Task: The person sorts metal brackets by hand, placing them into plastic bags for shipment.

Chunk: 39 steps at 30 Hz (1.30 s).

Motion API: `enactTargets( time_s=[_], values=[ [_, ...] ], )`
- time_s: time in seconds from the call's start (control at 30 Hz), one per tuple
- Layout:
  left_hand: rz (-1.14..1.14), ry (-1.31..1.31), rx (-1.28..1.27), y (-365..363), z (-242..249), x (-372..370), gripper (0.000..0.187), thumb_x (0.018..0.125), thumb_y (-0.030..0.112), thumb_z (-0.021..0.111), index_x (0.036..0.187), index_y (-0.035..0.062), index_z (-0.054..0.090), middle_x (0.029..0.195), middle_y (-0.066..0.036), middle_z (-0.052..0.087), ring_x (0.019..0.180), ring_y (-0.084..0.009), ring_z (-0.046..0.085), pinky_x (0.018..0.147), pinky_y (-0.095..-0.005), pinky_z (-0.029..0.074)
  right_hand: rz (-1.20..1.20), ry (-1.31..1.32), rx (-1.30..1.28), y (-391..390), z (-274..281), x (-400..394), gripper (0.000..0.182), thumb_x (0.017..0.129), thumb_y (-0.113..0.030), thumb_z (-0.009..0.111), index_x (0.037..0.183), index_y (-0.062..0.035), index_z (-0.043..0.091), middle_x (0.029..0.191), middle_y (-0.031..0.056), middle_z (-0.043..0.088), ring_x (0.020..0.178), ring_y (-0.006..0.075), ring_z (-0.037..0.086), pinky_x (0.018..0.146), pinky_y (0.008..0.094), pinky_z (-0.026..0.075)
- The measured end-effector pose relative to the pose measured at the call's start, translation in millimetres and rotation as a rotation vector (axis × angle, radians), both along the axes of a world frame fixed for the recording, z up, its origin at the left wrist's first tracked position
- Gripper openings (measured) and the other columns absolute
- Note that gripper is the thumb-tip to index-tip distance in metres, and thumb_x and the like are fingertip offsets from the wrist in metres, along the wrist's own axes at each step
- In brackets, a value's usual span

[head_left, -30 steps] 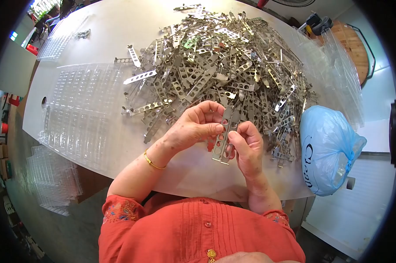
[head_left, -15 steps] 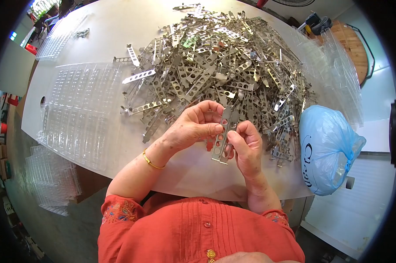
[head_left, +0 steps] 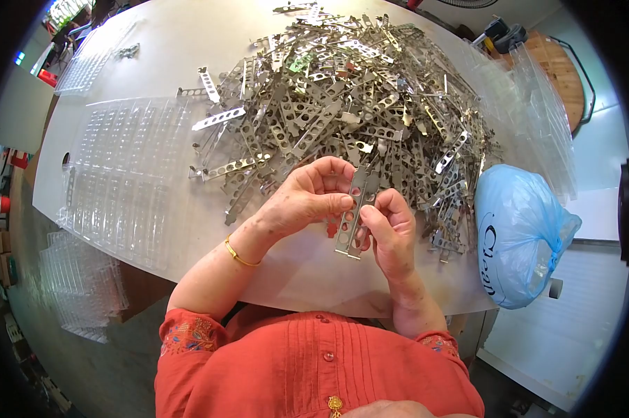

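Note:
Near the table's front edge, my left hand [head_left: 313, 195] pinches the upper part of a perforated metal slot bracket [head_left: 343, 240] between thumb and fingers. Close beside it, a second slot bracket [head_left: 372, 182] is in the grip of my right hand [head_left: 391, 230], thumb on its face. Both brackets stand lengthwise, side by side, bent ends toward me. Beyond my hands rises a large heap of similar metal brackets [head_left: 328, 104]. Parts of my fingers are hidden behind the two brackets.
A clear plastic tray [head_left: 123, 184] lies on the white table [head_left: 293, 282] at left, with more trays [head_left: 95, 59] behind it. Stacked clear trays [head_left: 84, 285] sit lower left. On the right are a tied blue plastic bag [head_left: 516, 230] and further clear trays [head_left: 537, 125].
The view has shifted very slightly. Both hands keep their hold on the two brackets, in nearly the same place.

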<state>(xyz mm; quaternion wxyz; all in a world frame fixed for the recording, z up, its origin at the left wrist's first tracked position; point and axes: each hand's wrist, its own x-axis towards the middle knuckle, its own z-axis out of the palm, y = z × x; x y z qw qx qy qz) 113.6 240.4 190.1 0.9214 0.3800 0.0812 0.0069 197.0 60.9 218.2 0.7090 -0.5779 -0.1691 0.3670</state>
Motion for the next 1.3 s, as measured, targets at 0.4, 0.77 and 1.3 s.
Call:
enactTargets(
  time_s=[0.4,0.77,1.3],
  values=[
    [-0.025,0.015,-0.011,1.1,2.3,-0.4,0.035,0.091,0.002,0.072,0.122,0.0070,0.056,0.106,-0.005,0.068,0.089,-0.0135,0.068,0.069,-0.0310,0.059,0.034,-0.012,0.009,-1.9,-1.8,2.2,0.011,0.098,-0.010,0.062,0.092,-0.0078,0.053,0.076,0.0018,0.064,0.060,0.0048,0.057,0.047,0.0202,0.045],
    [-0.009,0.002,0.021,0.8,1.9,0.3,0.035,0.091,0.003,0.072,0.123,0.0055,0.055,0.101,-0.004,0.067,0.083,-0.0129,0.067,0.058,-0.0310,0.058,0.035,-0.028,0.015,-1.4,-3.5,2.5,0.011,0.098,-0.010,0.061,0.091,-0.0074,0.053,0.077,0.0020,0.064,0.062,0.0047,0.058,0.048,0.0201,0.046],
    [-0.011,-0.014,0.023,0.7,1.2,0.8,0.033,0.092,0.003,0.071,0.121,0.0056,0.055,0.099,-0.004,0.066,0.080,-0.0134,0.067,0.057,-0.0311,0.058,0.049,-0.013,0.003,-2.3,-1.5,3.1,0.011,0.098,-0.011,0.061,0.092,-0.0077,0.053,0.076,0.0022,0.065,0.060,0.0051,0.058,0.048,0.0204,0.046]
  ],
)
